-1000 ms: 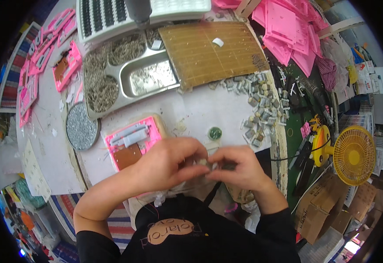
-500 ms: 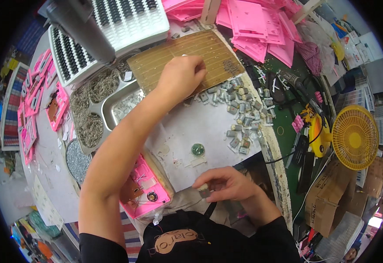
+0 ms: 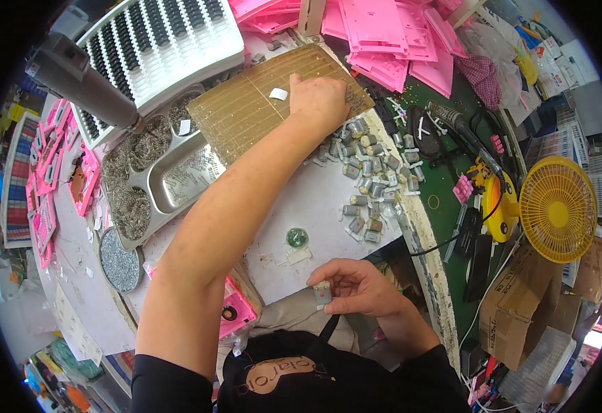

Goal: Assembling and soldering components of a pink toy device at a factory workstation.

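Silver-grey motor (image 3: 323, 294): head view, and there it is, gripped in the right hand (image 3: 364, 290) by the bench's near edge; stubby metal can, cream end, a small reddish spot on its face.
Long axis: roughly up and down in the view, cream end uppermost.
Right hand: closed on that motor, thumb and fingers pinching it, easily the nearer of the two.
Left hand (image 3: 319, 102): right out at the end of a long reach, over the brown board (image 3: 246, 117), knuckles bent, fingertips tucked from sight; can't tell whether they hold anything.
Gap between hands: this is the one to watch! From the left hand, the held motor lies back toward the body, nearly straight down the view, well apart, pale bench surface between.
Loose motors (image 3: 351, 171): a jumble of rounded, flat-sided cans, just beside the left hand and spilling rightward and nearer.
Board: ribbed, glossy, scuffed, with a slightly curved white piece (image 3: 278, 93) beside the left wrist.
Metal tray (image 3: 166, 189): shiny, round-cornered hollows, wiry springs (image 3: 151, 144) heaped in a bristly tangle.
Round dish (image 3: 120, 260): fine grey grains, glittery, left of the forearm.
Green disc (image 3: 297, 238): small, round, glossy, between the left forearm and the right hand.
Pink housing (image 3: 239, 310): smooth plastic, partly hidden behind the left forearm.
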Available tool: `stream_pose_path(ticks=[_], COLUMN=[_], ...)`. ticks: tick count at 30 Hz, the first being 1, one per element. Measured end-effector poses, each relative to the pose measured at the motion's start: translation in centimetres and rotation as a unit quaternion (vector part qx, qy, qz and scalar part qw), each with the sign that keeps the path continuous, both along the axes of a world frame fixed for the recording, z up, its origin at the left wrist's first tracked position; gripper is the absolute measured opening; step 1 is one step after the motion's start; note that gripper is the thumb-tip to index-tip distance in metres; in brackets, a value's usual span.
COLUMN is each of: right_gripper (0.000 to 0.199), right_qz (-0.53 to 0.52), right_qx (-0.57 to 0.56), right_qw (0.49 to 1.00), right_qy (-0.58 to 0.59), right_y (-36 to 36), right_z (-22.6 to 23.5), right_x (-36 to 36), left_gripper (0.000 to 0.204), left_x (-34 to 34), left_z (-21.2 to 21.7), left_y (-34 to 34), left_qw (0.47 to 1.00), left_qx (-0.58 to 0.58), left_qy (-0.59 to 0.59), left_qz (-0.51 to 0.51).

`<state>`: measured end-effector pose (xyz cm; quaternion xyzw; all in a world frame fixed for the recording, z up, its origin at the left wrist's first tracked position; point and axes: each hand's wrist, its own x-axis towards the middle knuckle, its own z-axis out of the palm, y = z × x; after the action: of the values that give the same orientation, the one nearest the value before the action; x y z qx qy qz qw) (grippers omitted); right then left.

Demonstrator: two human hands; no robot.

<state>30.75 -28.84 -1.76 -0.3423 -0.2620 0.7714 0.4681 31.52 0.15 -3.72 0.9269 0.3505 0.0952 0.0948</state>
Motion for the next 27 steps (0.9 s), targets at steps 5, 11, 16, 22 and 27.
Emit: stream_pose_path(ticks=[5, 11, 16, 22, 27], right_gripper=[0.048, 0.049, 0.048, 0.047, 0.047], right_qz=[-0.015, -0.011, -0.001, -0.003, 0.004], right_qx=[0.006, 0.002, 0.031, 0.030, 0.028], right_qw=[1.000, 0.999, 0.999, 0.999, 0.999], right_qy=[0.022, 0.035, 0.033, 0.038, 0.027], right_y=[-0.2, -0.2, 0.4, 0.7, 0.8], right_z=[-0.1, -0.6, -0.8, -1.2, -1.4], right_x=[-0.2, 0.1, -0.4, -0.8, -1.0], left_gripper=[0.020, 0.020, 0.019, 0.016, 0.015], left_x=[0.1, -1.2, -2.6, -2.5, -1.9], left_z=[-0.5, -1.0, -2.1, -1.9, -1.3], left_y=[0.1, 1.1, 2.4, 1.5, 0.5], left_qw=[1.000, 0.995, 0.985, 0.990, 0.996], left_qx=[0.003, -0.030, -0.034, 0.008, 0.029], left_qy=[-0.023, -0.099, -0.163, -0.124, -0.079], left_qz=[0.005, -0.009, -0.050, -0.061, -0.028])
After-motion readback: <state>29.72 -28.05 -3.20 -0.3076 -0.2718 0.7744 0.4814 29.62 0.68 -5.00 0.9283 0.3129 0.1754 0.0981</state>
